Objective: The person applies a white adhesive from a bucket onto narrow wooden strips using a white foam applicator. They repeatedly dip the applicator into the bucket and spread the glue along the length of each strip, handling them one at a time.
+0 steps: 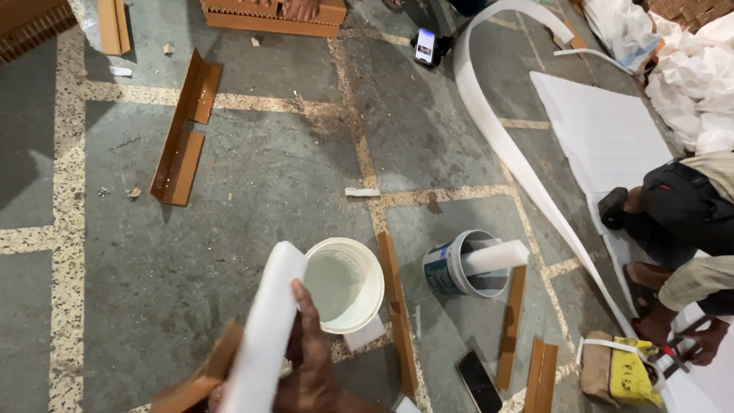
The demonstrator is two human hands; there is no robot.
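My right hand [310, 367] has its grip closed around a white foam strip [267, 329] and a brown cardboard piece [206, 375], near the white bucket [344, 283] on the floor [252, 191]; my left hand is hidden.

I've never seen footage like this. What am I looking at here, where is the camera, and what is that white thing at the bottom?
There is no machine here. The camera sits on a person's head and looks down at a stone floor. At the bottom, that person's hand grips a white foam strip together with a brown cardboard strip; which hand it is, I cannot tell. Just beyond stands a white bucket of pale liquid, and beside it a second bucket with a foam roll sticking out. More brown strips, a dark phone and a long curved white band lie around. At the right, another person crouches on white sheeting.
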